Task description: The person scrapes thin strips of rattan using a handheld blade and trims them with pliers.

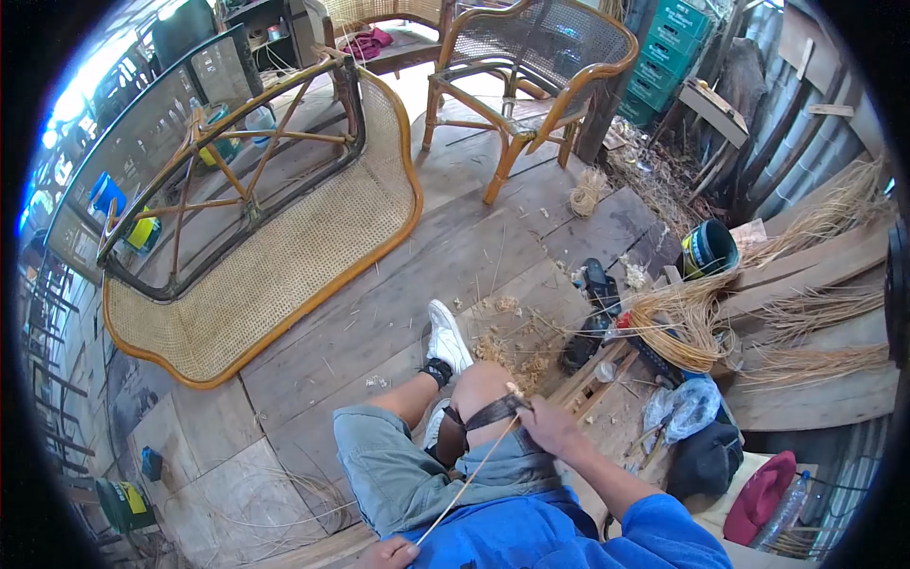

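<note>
A thin, pale rattan strip (471,481) runs slantwise over my lap. At the bottom edge of the view, my left hand (389,552) is closed around its lower end. My right hand (552,427) rests on my raised knee, fingers curled where the strip's upper end meets a dark band (497,411) tied around the leg. Whatever those fingers grip is hidden. A small tuft of pale shavings (515,389) sits on the knee just above the band.
A cane-panelled rattan piece (275,284) lies tipped over at left. A rattan armchair (531,85) stands ahead. Shavings (517,356) litter the plank floor. On the right are a coiled rattan bundle (678,332), a dark bucket (709,249), green crates (668,57) and a maroon cap (761,498).
</note>
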Tool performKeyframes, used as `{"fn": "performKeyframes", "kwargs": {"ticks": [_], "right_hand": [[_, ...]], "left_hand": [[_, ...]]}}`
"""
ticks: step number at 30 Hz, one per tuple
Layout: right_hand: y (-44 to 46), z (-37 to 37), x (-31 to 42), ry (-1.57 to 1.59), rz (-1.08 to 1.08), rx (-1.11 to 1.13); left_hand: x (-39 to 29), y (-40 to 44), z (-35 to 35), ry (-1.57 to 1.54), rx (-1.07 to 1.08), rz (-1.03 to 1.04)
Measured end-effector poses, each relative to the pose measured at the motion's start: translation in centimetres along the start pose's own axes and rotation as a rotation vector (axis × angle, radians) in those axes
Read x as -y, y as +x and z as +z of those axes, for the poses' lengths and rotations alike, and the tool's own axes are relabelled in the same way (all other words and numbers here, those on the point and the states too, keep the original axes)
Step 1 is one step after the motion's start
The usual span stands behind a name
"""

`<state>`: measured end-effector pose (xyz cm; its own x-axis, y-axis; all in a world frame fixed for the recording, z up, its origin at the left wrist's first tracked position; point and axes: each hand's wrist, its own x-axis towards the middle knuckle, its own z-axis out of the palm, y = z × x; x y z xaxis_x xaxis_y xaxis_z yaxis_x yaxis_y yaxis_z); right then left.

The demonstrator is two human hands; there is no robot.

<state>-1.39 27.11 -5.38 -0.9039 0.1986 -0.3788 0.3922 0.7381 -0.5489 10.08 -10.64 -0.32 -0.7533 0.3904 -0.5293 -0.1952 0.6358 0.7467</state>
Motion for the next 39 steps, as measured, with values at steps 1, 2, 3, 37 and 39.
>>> {"fn": "performKeyframes", "kwargs": {"ticks": [1, 2, 3, 37, 39], "right_hand": [[0.3, -0.1, -0.9, 0.107, -0.029, -0.038], [0.3, -0.4, -1.6, 0.188, -0.010, -0.107], [0.4, -1.2, -1.9, 0.269, 0.008, -0.178], [0.2, -2.5, -6.6, 0.159, 0.216, 0.065], [0.1, -1.4, -6.3, 0.324, 0.198, 0.001]], "left_hand": [[-1.6, 1.2, 0.6, -0.020, -0.096, 0.068], [-3.4, 2.7, 1.1, -0.040, -0.190, 0.138], [-6.1, 4.8, 0.5, -0.045, -0.079, 0.067], [-10.9, 20.3, 5.4, -0.534, 0.115, -0.081], [-10.2, 20.5, 5.4, -0.502, 0.082, -0.063]]}}
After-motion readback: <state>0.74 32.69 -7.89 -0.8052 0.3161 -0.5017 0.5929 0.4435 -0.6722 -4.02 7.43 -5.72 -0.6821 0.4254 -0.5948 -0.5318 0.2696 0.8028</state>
